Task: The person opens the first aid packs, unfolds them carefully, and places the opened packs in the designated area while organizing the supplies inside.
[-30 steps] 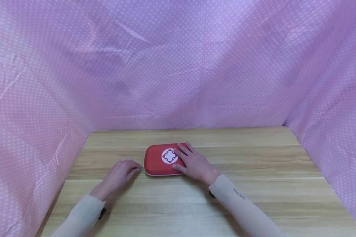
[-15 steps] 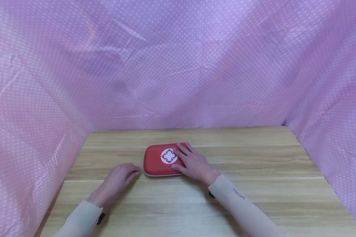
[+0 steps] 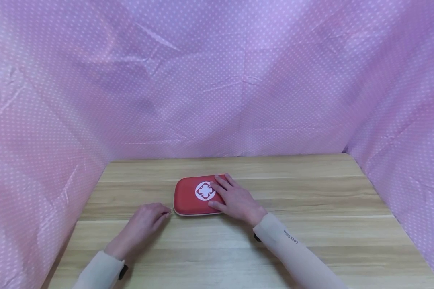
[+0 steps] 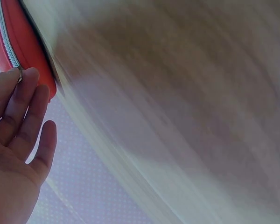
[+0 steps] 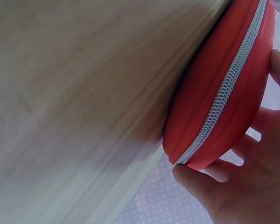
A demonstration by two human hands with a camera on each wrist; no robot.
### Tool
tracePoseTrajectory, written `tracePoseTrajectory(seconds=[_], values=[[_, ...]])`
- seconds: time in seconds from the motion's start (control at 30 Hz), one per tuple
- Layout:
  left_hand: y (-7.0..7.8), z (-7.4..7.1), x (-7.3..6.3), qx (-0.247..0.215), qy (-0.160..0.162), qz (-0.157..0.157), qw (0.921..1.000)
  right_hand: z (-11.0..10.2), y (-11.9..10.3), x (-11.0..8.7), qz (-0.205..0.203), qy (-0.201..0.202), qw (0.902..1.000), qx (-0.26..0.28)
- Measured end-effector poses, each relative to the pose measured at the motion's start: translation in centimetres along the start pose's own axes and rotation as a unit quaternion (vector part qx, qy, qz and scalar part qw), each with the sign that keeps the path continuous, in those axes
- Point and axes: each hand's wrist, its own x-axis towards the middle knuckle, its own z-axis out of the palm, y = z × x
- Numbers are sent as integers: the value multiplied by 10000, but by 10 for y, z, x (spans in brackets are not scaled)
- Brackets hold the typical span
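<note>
A red zippered first-aid case with a white cross emblem lies flat on the wooden table. At its front left corner, my left hand pinches the small metal zipper pull between thumb and index finger. The left wrist view shows the silvery zipper running up to those fingertips, the other fingers held apart from the case. Spread fingers of my right hand rest over the case's right end, covering part of the lid. In the right wrist view the zipper teeth along the side are meshed.
The wooden table has a rounded back right corner. Pink polka-dot cloth hangs behind it and on both sides. Both forearms wear pale sleeves with a dark band at each wrist.
My left hand has moved slightly toward the front with the zipper pull, from the left end to the front left corner. The case has shifted slightly left; my right hand stays on it.
</note>
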Motion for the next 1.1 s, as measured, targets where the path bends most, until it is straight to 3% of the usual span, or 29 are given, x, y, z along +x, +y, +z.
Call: tracePoseTrajectory(seconds=[0.23,0.7,0.93,1.1], values=[[3,5,-5,-110,125,107,9998,1,0,0,-4,26,10000,25],[18,13,-9,-313,72,-84,9994,0,0,-1,12,25,10000,55],[22,17,-12,-161,188,-24,9997,-1,-1,-2,62,-42,9999,69],[27,19,-12,-143,105,-13,9998,0,-2,-2,66,-73,9999,60]])
